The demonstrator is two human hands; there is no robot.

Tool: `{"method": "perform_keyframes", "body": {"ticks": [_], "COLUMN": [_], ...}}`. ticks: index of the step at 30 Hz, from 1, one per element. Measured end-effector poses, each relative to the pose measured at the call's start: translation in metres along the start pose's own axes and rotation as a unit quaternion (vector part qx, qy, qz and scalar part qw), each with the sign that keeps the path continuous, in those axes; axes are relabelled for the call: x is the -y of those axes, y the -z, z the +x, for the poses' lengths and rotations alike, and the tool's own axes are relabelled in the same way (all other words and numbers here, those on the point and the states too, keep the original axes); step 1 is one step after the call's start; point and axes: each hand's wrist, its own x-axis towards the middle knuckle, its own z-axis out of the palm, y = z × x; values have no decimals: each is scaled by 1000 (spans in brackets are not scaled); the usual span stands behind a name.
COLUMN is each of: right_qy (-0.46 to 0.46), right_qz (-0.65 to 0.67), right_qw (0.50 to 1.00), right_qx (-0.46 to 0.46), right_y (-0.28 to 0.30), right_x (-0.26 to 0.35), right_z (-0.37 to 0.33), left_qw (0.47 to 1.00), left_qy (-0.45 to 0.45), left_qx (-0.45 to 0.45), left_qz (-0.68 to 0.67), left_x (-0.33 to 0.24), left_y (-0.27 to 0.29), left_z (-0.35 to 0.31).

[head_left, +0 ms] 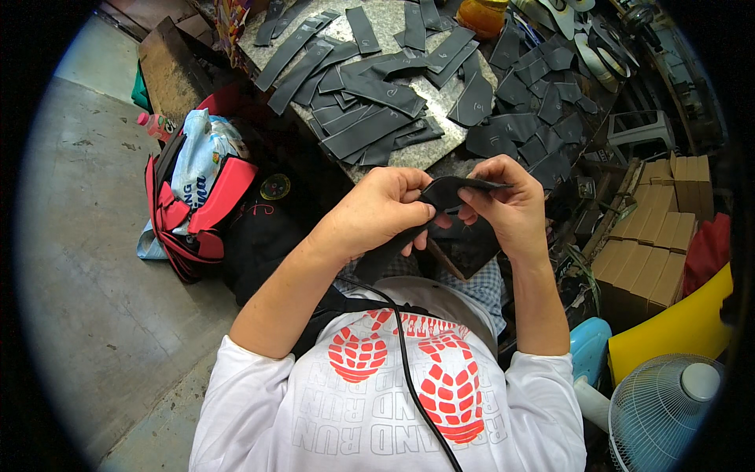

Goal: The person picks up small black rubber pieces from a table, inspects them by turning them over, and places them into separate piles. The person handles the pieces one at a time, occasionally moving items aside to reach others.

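Between both hands: black strip [448, 193], left hand [377, 212], right hand [507, 208] grip clamped on ends.

Floor: bare grey concrete [86, 236], evenly lit. Stone-topped table [385, 20] ahead, covered with dark cut strips [370, 126]. Red bag [197, 212] at left. Stacked cardboard boxes [653, 236] at right; white fan [664, 409] below them.
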Motion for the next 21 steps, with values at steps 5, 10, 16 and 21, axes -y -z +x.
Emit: {"method": "perform_keyframes", "body": {"ticks": [5,10,16,21], "right_qy": [9,5,4,3], "right_qz": [8,42,37,59], "right_qw": [1000,999,999,997], "right_qx": [1,-24,-5,-42], "right_y": [1,5,2,5], "right_x": [-1,4,3,9], "right_z": [1,2,0,-3], "left_qw": [1000,1000,998,998], "left_qy": [-7,-14,-29,-46], "left_qx": [-2,-8,-13,-21], "left_qz": [-6,-25,-52,-25], "left_x": [0,3,7,2], "left_y": [0,2,3,4], "left_z": [-1,0,-1,-4]}}
